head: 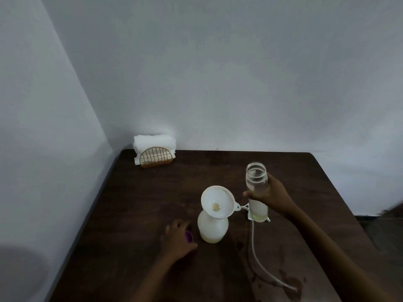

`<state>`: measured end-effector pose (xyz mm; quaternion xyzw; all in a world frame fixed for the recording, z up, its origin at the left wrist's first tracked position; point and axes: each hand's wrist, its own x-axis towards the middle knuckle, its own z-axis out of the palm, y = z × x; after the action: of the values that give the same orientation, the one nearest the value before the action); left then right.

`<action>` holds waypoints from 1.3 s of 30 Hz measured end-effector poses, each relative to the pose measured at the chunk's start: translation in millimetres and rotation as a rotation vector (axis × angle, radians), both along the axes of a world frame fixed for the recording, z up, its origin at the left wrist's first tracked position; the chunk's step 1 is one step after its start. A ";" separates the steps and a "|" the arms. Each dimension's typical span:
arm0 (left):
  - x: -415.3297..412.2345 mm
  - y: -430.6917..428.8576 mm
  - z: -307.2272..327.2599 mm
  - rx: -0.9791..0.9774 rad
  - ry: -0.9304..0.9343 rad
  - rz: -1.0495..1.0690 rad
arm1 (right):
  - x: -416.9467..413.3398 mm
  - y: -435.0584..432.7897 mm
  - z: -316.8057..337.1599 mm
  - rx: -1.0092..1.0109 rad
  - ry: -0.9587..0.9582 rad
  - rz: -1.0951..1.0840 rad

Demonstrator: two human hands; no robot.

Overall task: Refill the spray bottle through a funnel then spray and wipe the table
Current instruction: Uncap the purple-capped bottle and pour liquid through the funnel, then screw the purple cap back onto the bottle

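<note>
A white funnel (218, 201) sits tilted in the neck of a frosted spray bottle (212, 227) standing mid-table, with a little yellowish liquid at its bottom. My right hand (270, 194) grips a tall clear open bottle (256, 188) that stands upright just right of the funnel, yellowish liquid low inside. The white spray head (248, 209) lies behind that bottle's base, its dip tube (261, 264) trailing toward me. My left hand (177, 237) rests on the table left of the spray bottle, fingers curled over a small purple cap (188, 236).
A gold wire holder with white napkins (154, 152) stands at the far left corner of the dark wooden table (135, 214). Wet patches (290, 282) mark the near right area. Walls close the far and left sides.
</note>
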<state>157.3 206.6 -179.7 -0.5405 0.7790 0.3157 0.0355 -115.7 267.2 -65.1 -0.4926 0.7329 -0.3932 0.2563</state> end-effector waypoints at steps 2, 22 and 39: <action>-1.6 7.8 -7.7 -0.101 -0.058 -0.048 | 0.3 -0.4 -0.2 -0.005 -0.032 -0.010; -63.2 -62.5 201.7 -0.058 1.342 0.411 | -1.6 -26.5 34.5 -0.117 -0.016 -0.060; -117.7 -49.1 214.3 -0.531 1.230 -0.075 | 44.4 -60.9 60.0 -0.308 0.089 -0.058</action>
<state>39.6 157.5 34.6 -0.2251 0.7268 0.3623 -0.5383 -71.3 206.3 -5.1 -0.5216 0.6884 -0.4860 0.1338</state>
